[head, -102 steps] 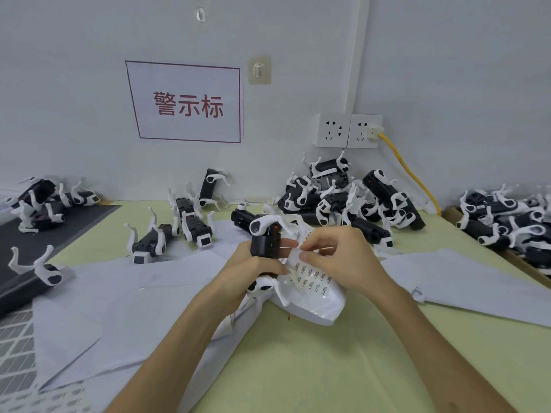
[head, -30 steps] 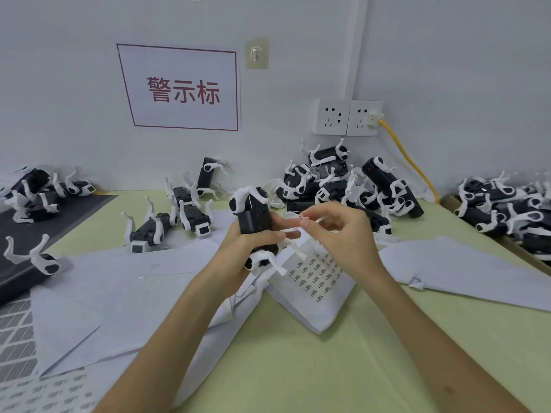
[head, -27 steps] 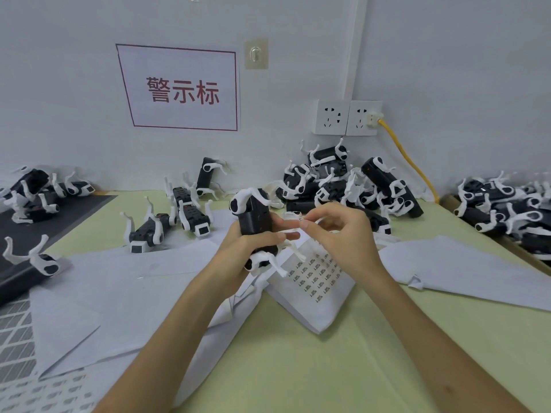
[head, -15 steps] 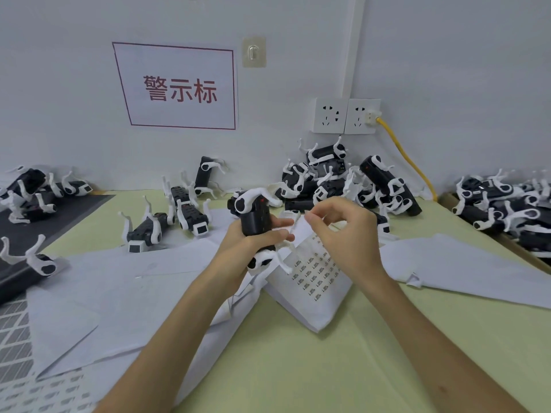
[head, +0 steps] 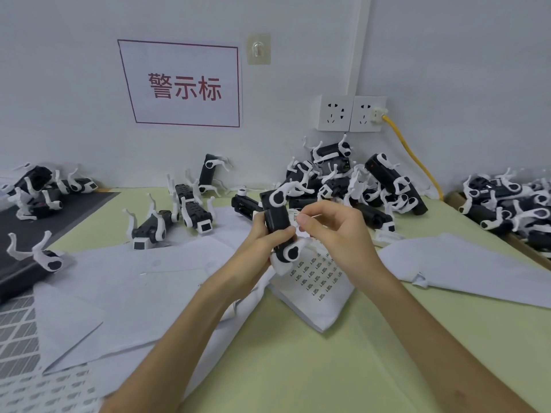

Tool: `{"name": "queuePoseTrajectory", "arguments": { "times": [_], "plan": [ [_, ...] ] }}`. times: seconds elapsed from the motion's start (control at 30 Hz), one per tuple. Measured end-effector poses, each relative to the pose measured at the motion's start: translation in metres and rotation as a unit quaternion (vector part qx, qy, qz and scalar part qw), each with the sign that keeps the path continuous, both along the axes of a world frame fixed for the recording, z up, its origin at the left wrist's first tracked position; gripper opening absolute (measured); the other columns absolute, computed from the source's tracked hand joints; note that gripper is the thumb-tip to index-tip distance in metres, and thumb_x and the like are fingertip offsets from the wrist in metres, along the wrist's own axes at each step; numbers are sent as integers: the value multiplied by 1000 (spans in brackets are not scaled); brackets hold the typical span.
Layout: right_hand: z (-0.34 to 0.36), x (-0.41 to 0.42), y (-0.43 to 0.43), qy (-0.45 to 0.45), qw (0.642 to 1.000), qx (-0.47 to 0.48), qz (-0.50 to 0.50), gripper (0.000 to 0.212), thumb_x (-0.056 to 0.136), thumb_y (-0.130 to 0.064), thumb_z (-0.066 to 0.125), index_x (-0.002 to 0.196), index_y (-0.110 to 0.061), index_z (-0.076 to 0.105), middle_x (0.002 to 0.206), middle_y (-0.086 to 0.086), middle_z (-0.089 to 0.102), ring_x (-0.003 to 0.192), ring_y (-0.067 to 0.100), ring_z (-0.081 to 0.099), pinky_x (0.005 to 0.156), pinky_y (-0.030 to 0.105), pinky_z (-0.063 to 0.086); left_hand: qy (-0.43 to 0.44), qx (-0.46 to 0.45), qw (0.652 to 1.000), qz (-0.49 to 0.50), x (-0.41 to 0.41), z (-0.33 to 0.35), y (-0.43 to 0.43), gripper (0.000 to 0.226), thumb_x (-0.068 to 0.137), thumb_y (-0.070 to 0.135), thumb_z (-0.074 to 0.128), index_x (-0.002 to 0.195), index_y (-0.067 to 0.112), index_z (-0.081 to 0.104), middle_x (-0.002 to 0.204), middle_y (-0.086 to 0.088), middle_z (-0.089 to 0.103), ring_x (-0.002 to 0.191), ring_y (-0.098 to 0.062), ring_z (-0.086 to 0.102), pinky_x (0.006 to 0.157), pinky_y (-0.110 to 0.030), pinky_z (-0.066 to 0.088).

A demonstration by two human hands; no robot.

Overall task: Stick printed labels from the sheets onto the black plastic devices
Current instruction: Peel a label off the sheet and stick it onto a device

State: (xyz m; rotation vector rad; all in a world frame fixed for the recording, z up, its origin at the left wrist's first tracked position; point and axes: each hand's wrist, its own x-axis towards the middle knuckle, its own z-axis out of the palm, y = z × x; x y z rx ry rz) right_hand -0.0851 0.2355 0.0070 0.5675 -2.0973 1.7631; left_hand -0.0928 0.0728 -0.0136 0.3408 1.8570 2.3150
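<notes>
Left hand [head: 260,244] grips the black device [head: 276,219]; right hand [head: 338,235], at its 3 o'clock, pinches a small label [head: 295,219] that could fold or stick crooked.

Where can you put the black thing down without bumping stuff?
The bare green table at the near edge, in front of the label sheet, is free. Crowded: the device pile at the back, loose papers on the left.

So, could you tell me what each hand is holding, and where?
The left hand grips the black device around its mid-body. The right hand pinches something small, seemingly a label, between thumb and forefinger.
</notes>
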Motion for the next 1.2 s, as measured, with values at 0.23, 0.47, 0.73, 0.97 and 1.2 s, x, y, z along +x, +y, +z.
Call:
{"name": "queuePoseTrajectory", "arguments": {
  "times": [0.23, 0.47, 0.73, 0.97, 1.2],
  "plan": [
    [-2, 3, -6, 28, 999, 20, -42, 16, 92, -10, 72, 83, -23, 73, 79, -15, 74, 78, 2, 70, 71, 15, 52, 57, -68, 996, 8, 3, -5, 3, 38, 102, 25, 61, 136, 23, 46, 134, -3, 64, 124, -16, 64, 110, -46, 48],
    [-4, 4, -9, 37, 995, 34, -80, 14, 92, -13, 72, 82, -23, 72, 75, -16, 72, 73, 2, 70, 67, 13, 50, 110, -116, 986, 36, 6, -5, 6, 33, 103, 24, 59, 131, 15, 44, 127, -2, 65, 119, -11, 63, 98, -29, 52],
    [-5, 5, -9, 34, 994, 37, -96, 7, 92, -13, 72, 86, -16, 74, 76, -11, 73, 68, 2, 69, 63, 11, 49, 143, -140, 977, 71, 8, -4, 8, 28, 97, 24, 69, 119, 23, 50, 113, 3, 69, 110, -15, 69, 95, -35, 56],
    [-6, 6, -9, 37, 992, 38, -111, 9, 92, -16, 73, 85, -22, 73, 77, -11, 73, 71, 2, 70, 64, 12, 50, 159, -157, 971, 83, 8, -4, 7, 33, 89, 34, 73, 111, 25, 50, 107, 4, 68, 109, -17, 68, 98, -45, 55],
    [-6, 7, -11, 35, 992, 31, -119, 9, 92, -15, 73, 84, -20, 73, 75, -11, 73, 69, 1, 70, 63, 12, 50, 165, -186, 963, 100, 9, -5, 8, 32, 94, 30, 73, 109, 20, 47, 100, 3, 65, 94, -8, 65, 85, -31, 54]
  ]
}}
